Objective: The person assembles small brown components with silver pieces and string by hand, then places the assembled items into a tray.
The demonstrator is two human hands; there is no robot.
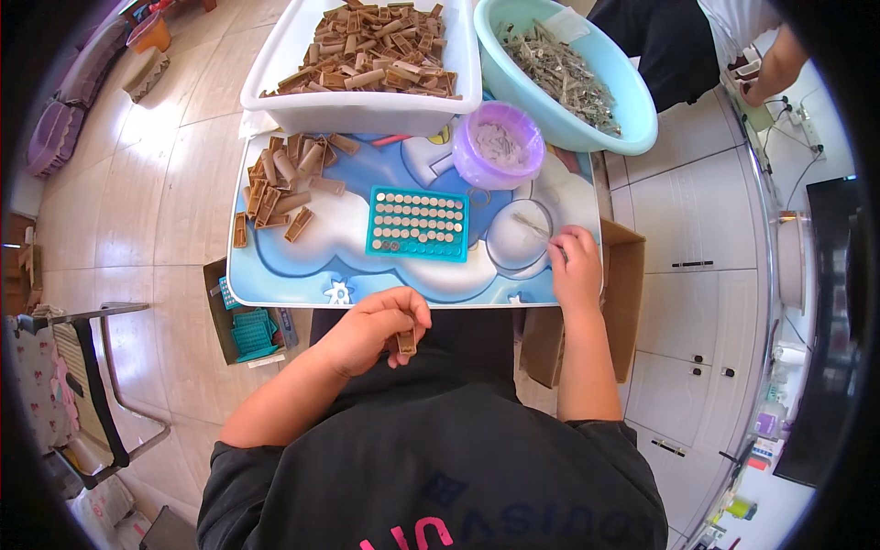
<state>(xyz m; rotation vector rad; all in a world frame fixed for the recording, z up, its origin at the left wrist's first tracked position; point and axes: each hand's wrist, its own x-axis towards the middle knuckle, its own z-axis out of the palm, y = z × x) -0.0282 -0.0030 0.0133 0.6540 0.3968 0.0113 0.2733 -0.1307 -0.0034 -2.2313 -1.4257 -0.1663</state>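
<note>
My left hand [383,328] is closed around a small brown plastic casing [406,343], held in front of the table's near edge. At the table's right side my right hand [577,264] has its fingertips pinched at the end of a few thin strips [531,223]; whether something sits between the fingers is too small to tell. A teal tray [419,258] with rows of small round silver discs [420,211] lies mid-table. Loose brown casings [286,170] are heaped at the left of the table. Behind the tray stands a purple tub [473,170] of small clear pieces.
At the back are a white bin [367,112] full of brown casings and a light blue basin [632,137] of thin metallic pieces. Cardboard boxes [626,275] flank the blue patterned table [330,261]; the left one holds teal trays [254,333]. Another person's arm [779,66] shows at upper right.
</note>
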